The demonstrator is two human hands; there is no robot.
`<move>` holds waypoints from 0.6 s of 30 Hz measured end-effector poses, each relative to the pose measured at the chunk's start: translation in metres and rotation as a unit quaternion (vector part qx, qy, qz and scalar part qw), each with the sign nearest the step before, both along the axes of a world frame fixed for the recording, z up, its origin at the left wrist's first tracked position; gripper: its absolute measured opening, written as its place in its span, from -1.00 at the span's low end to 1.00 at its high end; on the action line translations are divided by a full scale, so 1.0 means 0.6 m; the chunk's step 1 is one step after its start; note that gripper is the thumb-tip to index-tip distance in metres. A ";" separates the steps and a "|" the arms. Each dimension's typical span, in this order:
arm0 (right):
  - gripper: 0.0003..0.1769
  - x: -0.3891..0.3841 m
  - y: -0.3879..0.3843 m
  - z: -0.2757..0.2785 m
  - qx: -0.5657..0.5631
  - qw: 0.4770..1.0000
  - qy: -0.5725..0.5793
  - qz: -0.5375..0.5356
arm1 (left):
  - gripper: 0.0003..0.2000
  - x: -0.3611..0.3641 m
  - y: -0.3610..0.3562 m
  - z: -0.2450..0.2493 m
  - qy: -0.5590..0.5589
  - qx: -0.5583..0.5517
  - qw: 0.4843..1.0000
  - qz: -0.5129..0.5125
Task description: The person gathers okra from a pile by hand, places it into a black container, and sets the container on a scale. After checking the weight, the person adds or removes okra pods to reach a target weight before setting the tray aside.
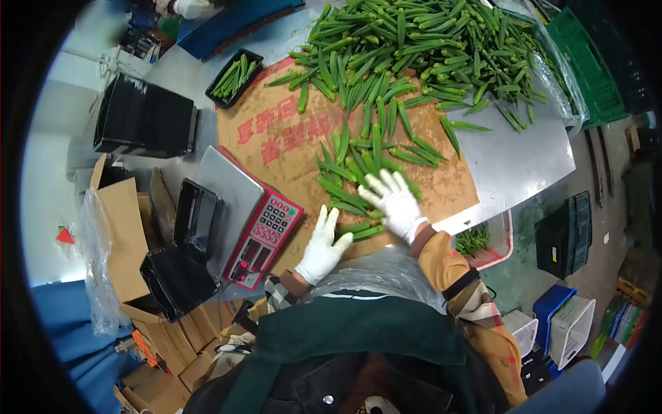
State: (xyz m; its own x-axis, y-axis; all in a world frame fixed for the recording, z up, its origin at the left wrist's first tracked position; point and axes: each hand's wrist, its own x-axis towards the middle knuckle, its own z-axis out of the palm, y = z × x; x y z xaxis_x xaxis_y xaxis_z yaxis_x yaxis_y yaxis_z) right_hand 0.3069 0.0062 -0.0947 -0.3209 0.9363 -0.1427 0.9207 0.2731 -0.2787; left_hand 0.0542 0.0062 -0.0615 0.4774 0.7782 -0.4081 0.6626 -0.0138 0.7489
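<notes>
Both my hands wear white gloves. My right hand [398, 205] lies with its fingers spread over some okra pods [372, 162] near the front of the cardboard sheet [276, 165]. Just left of those pods, my left hand [322, 248] is held with thumb and fingers apart, its thumb close to a few pods at the sheet's front edge. Nothing shows in its grasp. A large heap of green okra [420, 41] covers the back of the metal table [531, 162]. At the back left, a small black tray [234, 77] holds several pods.
Left of the sheet stands a red scale [265, 228] with a metal plate and black trays [198, 217] on it. A stack of black trays [148, 114] is behind. Green crate [586, 69] lies at back right; cardboard boxes [121, 234] stand left.
</notes>
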 end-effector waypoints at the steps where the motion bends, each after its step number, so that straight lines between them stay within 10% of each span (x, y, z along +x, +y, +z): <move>1: 0.03 0.020 -0.001 0.007 0.019 1.000 -0.017 -0.012 | -0.24 -0.014 -0.007 -0.006 -0.004 0.016 1.000 0.006; 8: -0.37 0.089 -0.008 0.012 0.130 0.947 0.012 -0.292 | -0.50 -0.070 -0.029 -0.057 -0.123 -0.001 0.987 0.099; 13: -0.46 0.011 -0.037 0.039 0.237 0.941 0.177 -0.162 | -0.57 -0.065 -0.013 -0.046 -0.085 0.030 0.991 0.100; 16: -0.47 -0.064 -0.082 -0.009 0.025 0.948 0.305 -0.086 | -0.59 -0.065 -0.007 -0.049 -0.090 0.025 0.989 0.113; 18: -0.42 -0.092 -0.098 -0.010 0.093 0.967 0.232 -0.037 | -0.59 -0.064 -0.008 -0.047 -0.100 0.019 0.987 0.123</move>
